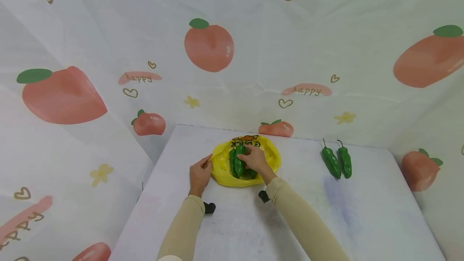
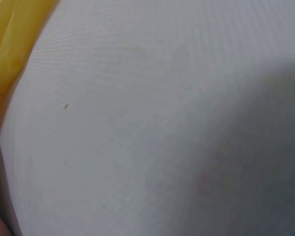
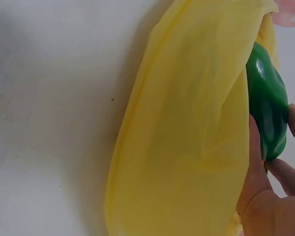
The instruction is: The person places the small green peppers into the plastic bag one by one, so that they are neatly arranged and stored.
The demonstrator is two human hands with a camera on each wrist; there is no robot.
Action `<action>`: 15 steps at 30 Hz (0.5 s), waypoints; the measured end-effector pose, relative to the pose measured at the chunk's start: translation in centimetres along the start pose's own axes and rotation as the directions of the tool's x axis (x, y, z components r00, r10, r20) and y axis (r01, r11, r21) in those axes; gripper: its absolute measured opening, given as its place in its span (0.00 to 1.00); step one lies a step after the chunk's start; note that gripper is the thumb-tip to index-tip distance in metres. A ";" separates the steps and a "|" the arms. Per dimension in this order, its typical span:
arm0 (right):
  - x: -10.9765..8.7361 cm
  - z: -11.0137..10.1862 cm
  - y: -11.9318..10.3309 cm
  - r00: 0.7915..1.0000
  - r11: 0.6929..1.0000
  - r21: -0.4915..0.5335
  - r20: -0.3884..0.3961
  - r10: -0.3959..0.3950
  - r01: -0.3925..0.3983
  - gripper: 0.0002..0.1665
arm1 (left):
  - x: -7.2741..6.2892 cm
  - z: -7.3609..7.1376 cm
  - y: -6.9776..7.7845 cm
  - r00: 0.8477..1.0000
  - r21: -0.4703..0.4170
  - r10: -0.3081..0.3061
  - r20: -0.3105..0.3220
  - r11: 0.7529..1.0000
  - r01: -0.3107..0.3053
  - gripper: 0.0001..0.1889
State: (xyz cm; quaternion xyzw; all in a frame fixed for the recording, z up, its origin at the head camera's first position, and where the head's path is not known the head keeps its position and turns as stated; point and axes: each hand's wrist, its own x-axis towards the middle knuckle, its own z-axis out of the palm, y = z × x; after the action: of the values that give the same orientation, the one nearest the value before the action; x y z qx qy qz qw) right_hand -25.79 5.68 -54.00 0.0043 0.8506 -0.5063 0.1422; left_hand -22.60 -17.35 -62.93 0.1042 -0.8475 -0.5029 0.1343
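Note:
A yellow plastic bag (image 1: 222, 178) with dark print lies on the table, its mouth spread wide. My left hand (image 1: 200, 175) pinches the bag's left rim between thumb and fingers. Over the bag's mouth, my right hand (image 1: 256, 159) grips a glossy green pepper (image 1: 239, 165). Thumb and fingers stand on both sides of that pepper (image 3: 269, 98) in the right wrist view, where the bag's yellow wall (image 3: 187, 132) covers part of it. Close beside it in the bag is another green pepper (image 1: 232, 160), and more green shows beneath the hand. The left wrist view catches only the bag's edge (image 2: 12, 44).
Two long green peppers (image 1: 331, 162) (image 1: 345, 162) with stems lie side by side at the right of the white table (image 1: 290, 228). A white sheet with printed fruit (image 1: 209, 48) hangs behind the table and along both sides.

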 end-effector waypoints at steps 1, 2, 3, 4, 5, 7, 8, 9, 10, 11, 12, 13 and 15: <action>0.0 0.0 0.0 1.000 1.000 -0.002 -0.004 0.002 -0.002 0.39 | 0.0 0.0 0.0 1.000 -0.002 0.003 0.000 1.000 -0.003 0.16; 0.0 0.1 -0.1 1.000 1.000 -0.009 -0.008 0.004 -0.004 0.39 | 0.0 0.0 0.0 1.000 -0.008 0.003 0.000 1.000 -0.003 0.15; 0.0 0.1 -0.1 1.000 1.000 -0.013 -0.011 0.005 -0.005 0.39 | 0.0 0.0 -0.1 1.000 -0.010 0.006 -0.002 1.000 -0.006 0.15; 0.0 0.1 -0.2 1.000 1.000 -0.021 -0.015 0.005 -0.006 0.39 | 0.0 0.0 -0.1 1.000 -0.009 0.011 -0.005 1.000 -0.011 0.15; 0.0 0.1 -0.2 1.000 1.000 -0.031 -0.018 0.006 -0.006 0.39 | 0.0 0.0 -0.1 1.000 -0.008 0.013 -0.006 1.000 -0.013 0.15; 0.0 0.1 -0.3 1.000 0.999 -0.049 -0.023 0.007 -0.008 0.39 | 0.1 0.1 -0.1 1.000 -0.002 0.024 -0.011 1.000 -0.024 0.15; 0.0 0.1 -0.3 1.000 0.998 -0.056 -0.024 0.007 -0.009 0.38 | 0.1 0.1 -0.2 0.999 0.000 0.030 -0.012 1.000 -0.030 0.15; 0.0 0.1 -0.3 1.000 0.998 -0.061 -0.024 0.007 -0.008 0.38 | 0.1 0.1 -0.2 0.999 0.005 0.037 -0.014 0.999 -0.037 0.15; 0.0 0.1 -0.3 1.000 0.998 -0.065 -0.024 0.007 -0.009 0.38 | 0.1 0.1 -0.2 0.999 0.008 0.041 -0.015 0.999 -0.041 0.15; 0.0 0.0 -0.3 1.000 0.998 -0.068 -0.024 0.007 -0.008 0.39 | 0.1 0.1 -0.2 0.999 0.009 0.043 -0.015 0.999 -0.043 0.15; 0.1 0.0 -0.3 1.000 0.997 -0.071 -0.024 0.008 -0.009 0.39 | 0.1 0.1 -0.2 0.999 0.010 0.044 -0.015 0.999 -0.044 0.15; 0.1 0.0 -0.3 1.000 0.997 -0.074 -0.024 0.009 -0.010 0.39 | 0.1 0.1 -0.2 0.999 0.009 0.044 -0.014 0.999 -0.044 0.15; 0.1 0.0 -0.2 1.000 0.997 -0.076 -0.024 0.009 -0.011 0.39 | 0.1 0.1 -0.3 0.999 0.007 0.041 -0.013 0.999 -0.041 0.15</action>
State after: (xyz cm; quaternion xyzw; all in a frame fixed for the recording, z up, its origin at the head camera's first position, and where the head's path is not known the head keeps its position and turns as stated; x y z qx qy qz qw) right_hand -25.97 5.61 -53.87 0.0091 0.8708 -0.4726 0.1349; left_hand -22.71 -17.42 -63.20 0.0907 -0.8503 -0.4964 0.1496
